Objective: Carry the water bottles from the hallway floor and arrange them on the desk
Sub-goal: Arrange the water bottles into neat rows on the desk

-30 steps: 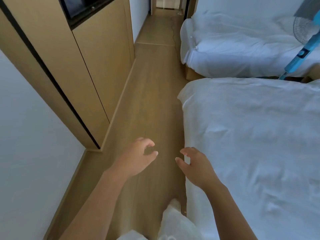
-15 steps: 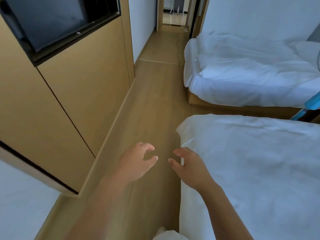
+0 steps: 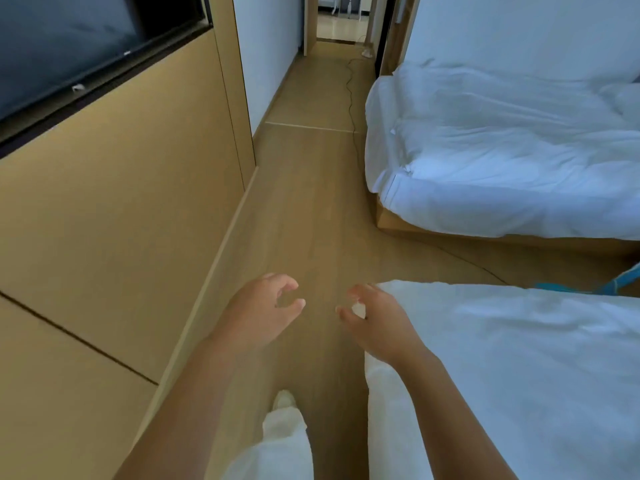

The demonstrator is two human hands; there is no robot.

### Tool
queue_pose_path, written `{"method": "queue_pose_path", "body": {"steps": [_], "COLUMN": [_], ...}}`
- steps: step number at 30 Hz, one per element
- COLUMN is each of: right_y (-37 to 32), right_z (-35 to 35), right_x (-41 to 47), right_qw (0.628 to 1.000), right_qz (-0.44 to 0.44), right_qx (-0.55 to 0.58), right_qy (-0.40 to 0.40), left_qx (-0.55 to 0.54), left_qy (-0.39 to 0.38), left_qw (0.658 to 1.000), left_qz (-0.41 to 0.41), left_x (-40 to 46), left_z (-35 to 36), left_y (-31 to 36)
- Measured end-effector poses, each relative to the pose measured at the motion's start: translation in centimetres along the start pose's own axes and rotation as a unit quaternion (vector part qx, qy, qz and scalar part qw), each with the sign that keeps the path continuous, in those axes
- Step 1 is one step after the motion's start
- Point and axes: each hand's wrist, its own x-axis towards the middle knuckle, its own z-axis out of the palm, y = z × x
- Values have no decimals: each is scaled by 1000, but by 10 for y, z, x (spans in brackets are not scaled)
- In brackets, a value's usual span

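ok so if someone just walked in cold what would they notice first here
Two bare hands, the left hand and the right hand, reach forward low in the middle, fingers loosely curled and holding nothing. To the right lie two beds with rumpled white bedding, the near bed beside the right hand and the far bed beyond it. A wooden floor runs ahead to a doorway, with a dark screen set in the wood wall on the left.

Bare wooden floor corridor between wall cabinet and two white beds, cable along it.
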Motion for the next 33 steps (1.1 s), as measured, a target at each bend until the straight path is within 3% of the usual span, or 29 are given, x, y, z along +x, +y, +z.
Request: {"method": "queue_pose_path", "body": {"steps": [9,17,26,33], "right_y": [-19,7,49,63], "right_z": [-23,-23,-64,-84], "right_x": [205,360,585,750], "right_qw": [1000,999,1000,999], "right_qz": [12,35,11,-11], "right_qx": [-5,6,23,27], "right_qy": [12,-4,-8,-43], "left_qx": [8,28,25,-12], "left_qy": [-22,-51,-20,22], "left_qw": [999,998,999,998], "left_qz": [28,6,-1,-65], "left_x": [208,363,592,727], "left_z": [-60,-63,-76,-93], "left_y": [-14,-37,-15,-22]}}
